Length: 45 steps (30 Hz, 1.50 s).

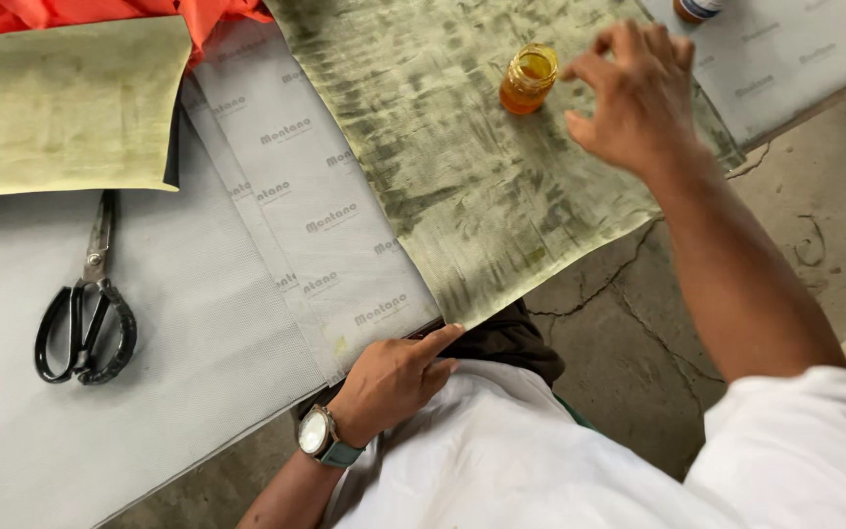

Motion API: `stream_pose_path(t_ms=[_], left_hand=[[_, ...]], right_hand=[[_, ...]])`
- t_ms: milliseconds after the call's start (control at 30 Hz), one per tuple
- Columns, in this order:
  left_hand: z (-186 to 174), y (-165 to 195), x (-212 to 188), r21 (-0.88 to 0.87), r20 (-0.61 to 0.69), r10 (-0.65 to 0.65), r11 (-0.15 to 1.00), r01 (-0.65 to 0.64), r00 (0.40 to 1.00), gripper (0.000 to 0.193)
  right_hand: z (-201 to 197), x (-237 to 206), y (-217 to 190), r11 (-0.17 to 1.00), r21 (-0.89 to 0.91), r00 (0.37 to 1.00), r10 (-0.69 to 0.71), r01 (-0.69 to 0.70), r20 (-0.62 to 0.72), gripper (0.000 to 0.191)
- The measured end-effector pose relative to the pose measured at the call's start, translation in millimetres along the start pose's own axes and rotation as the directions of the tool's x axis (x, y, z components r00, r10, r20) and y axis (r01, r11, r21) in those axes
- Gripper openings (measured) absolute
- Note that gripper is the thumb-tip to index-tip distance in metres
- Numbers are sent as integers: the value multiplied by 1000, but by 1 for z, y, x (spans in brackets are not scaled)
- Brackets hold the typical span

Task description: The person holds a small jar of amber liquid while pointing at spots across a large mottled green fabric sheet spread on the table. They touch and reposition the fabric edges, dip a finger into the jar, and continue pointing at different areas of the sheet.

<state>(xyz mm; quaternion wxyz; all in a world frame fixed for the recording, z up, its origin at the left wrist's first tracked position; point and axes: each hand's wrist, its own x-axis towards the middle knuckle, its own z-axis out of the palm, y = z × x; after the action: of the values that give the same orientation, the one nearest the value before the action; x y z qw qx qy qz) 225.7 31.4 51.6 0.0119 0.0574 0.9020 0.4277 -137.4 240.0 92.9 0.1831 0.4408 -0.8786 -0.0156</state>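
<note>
Left hand (394, 382) on streaked olive sheet (462, 167); right hand (634, 93) beside amber glass jar (528, 78).

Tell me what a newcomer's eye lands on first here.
The small amber jar stands open on the streaked green sheet at top centre, with the right hand spread just beside it. At the left, black scissors lie shut on the grey sheet. The left hand rests at the green sheet's near corner.

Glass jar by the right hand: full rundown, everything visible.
The small glass jar is clear, round and lidless, with amber liquid inside. It stands upright on the smeared olive-green sheet, near the sheet's far end. The right hand hovers beside it with fingers spread and is not gripping it.
</note>
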Motion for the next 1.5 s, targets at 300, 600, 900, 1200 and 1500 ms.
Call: stream_pose_path(t_ms=[300,600,900,1200,1500], left_hand=[[7,-11,-7,0,-39,76,997,-76,996,54],[10,-17,-12,-9,-112,107,994,-108,988,58],[-42,4,-24,-101,-104,14,995,-24,995,33],[-91,-63,134,422,-85,64,906,-23,994,26],[-98,-75,145,412,25,-56,910,41,998,29]], right_hand=[[39,49,7,995,-62,996,-80,82,32,26],[-64,14,-63,234,922,892,-266,-308,366,65],[-50,-2,-156,496,492,313,-403,-715,860,111],[-60,-17,-167,601,635,513,-392,-485,763,78],[-115,-6,-186,780,488,294,-396,-392,870,92]])
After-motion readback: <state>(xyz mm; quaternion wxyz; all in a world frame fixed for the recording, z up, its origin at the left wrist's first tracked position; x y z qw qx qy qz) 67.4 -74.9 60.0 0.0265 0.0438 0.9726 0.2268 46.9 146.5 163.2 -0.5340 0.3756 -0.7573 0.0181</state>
